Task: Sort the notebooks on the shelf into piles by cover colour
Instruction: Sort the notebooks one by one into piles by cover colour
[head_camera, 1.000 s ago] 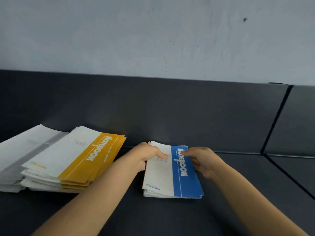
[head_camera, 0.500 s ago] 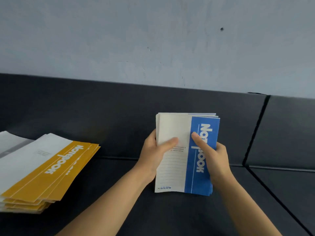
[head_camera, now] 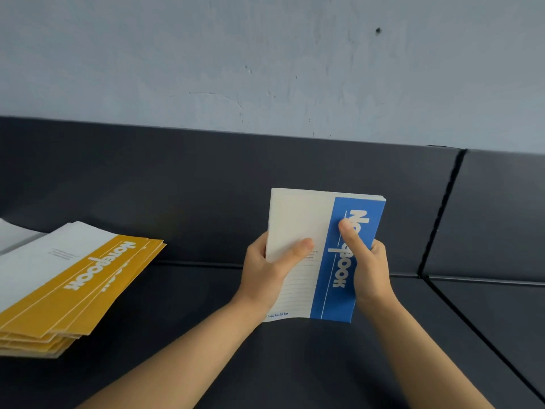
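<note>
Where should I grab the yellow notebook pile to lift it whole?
Take the yellow pile by its long yellow-banded edge, coming from the right: it lies flat and fanned, with that edge facing bare shelf. Fingers under the bottom book, thumb on top; probably square the fanned covers first.

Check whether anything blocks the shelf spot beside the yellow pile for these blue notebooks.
Nothing visible does. Left hand and right hand grip the blue notebooks upright; the shelf between them and the yellow pile shows only dark surface.
</note>
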A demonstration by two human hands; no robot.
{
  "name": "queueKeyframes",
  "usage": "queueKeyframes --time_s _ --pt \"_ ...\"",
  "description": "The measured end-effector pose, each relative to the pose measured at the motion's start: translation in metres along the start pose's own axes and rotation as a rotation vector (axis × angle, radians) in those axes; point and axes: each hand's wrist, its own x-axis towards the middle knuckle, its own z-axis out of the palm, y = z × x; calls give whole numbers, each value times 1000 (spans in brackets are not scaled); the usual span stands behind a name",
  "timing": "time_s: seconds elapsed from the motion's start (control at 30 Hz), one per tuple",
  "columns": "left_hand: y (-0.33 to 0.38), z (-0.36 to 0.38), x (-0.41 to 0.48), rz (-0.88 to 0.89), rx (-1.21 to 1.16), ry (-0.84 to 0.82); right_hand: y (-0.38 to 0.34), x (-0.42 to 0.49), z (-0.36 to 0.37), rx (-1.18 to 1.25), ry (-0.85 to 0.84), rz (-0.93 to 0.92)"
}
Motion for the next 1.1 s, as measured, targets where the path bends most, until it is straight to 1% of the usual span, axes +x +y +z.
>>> queueKeyframes --time_s 0.07,0.17,0.27,0.4,0.5,0.63,0.7,0.77,0.87,0.93,0.97,1.0,1.03,1.07,1.1 --pt "-6 2 -1 -37 -15 52 4 0 1 11 9 -2" --pt "-11 5 -2 -29 5 97 4 0 2 4 32 -29" --pt "-13 5 -3 10 4 106 3 -1 3 22 53 -62" --pt "-17 2 -1 -3 22 98 4 -1 3 6 44 -55" --pt "-22 0 1 -21 60 109 6 -2 3 -2 26 12" --pt "-27 -8 5 47 242 124 8 1 3 -75 57 69" --pt "-25 -10 5 25 283 99 7 4 1 -87 78 172" --pt "-20 -10 5 -41 330 71 6 6 -2 -103 61 302" --pt "-12 -20 10 -241 498 24 10 5 0 -151 28 497" --pt "-3 -34 11 -382 689 -45 17 0 8 -244 6 607" --pt "1 -42 8 -424 804 -84 20 -4 14 -303 -11 645" --pt "6 -51 4 -433 930 -117 23 -8 22 -356 -26 669" --pt "12 -60 -2 -400 1056 -140 24 -11 31 -390 -34 686" --pt "19 -71 -8 -313 1175 -145 25 -14 41 -411 -38 685" --pt "28 -84 -14 -180 1274 -137 25 -15 51 -428 -35 674"
